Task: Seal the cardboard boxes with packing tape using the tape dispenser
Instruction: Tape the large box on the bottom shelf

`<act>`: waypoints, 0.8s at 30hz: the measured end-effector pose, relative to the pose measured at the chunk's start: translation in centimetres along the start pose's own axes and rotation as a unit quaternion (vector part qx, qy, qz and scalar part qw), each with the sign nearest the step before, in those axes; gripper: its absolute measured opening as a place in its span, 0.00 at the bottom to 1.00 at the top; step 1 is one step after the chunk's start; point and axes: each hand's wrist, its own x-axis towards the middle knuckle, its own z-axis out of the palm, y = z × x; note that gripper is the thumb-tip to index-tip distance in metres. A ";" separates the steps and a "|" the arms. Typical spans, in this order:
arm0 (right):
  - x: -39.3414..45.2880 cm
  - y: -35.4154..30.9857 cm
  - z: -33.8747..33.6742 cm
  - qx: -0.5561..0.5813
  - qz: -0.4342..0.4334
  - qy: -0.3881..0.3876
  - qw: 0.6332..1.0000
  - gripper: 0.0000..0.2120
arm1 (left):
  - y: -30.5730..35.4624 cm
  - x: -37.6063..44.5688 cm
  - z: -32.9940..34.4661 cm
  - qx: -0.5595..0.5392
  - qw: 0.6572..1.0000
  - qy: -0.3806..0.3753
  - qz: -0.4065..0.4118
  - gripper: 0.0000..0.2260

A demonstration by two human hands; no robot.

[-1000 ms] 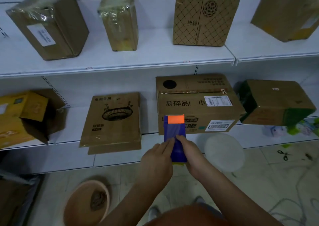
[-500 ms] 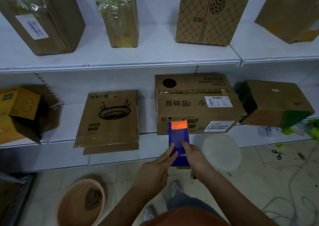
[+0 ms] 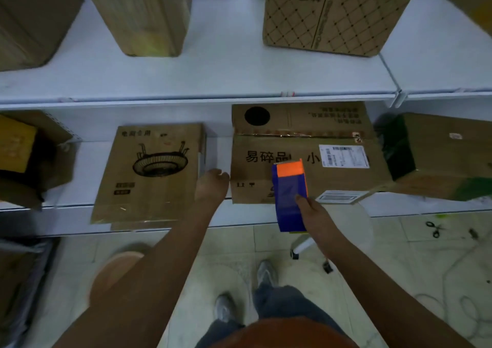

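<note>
My right hand [image 3: 315, 210] grips dispenser [image 3: 289, 196], long axis pointing 12 o'clock at box [image 3: 300, 158] on lower shelf [image 3: 165, 218]. My left hand [image 3: 211, 186], fingers loosely curled, holding nothing, sits at box's 9 o'clock edge, nearer it. Taped seam lies at 12 o'clock beyond dispenser.

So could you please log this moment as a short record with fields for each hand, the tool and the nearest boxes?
left hand: the left hand reaches to the left front corner of the box with the shipping label, fingers curled at its edge
right hand: the right hand holds the tape dispenser
tool: blue body, orange top, held in front of that box
neighbouring box: box with the fan drawing, to its left on the lower shelf
seal: old torn tape along the top seam; no fresh tape visible
</note>
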 end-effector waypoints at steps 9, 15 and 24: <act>3.4 -0.4 -2.6 0.015 -0.007 -0.045 0.999 0.16 | 0.7 -0.1 5.2 0.017 1.000 -0.021 0.007 0.16; 3.2 0.0 -3.4 0.012 0.010 -0.018 1.000 0.13 | 0.4 0.7 6.1 0.005 0.999 -0.046 -0.002 0.19; 0.4 2.9 -4.2 0.053 0.007 0.136 0.989 0.16 | 6.6 8.4 0.9 0.177 0.974 -0.019 0.143 0.26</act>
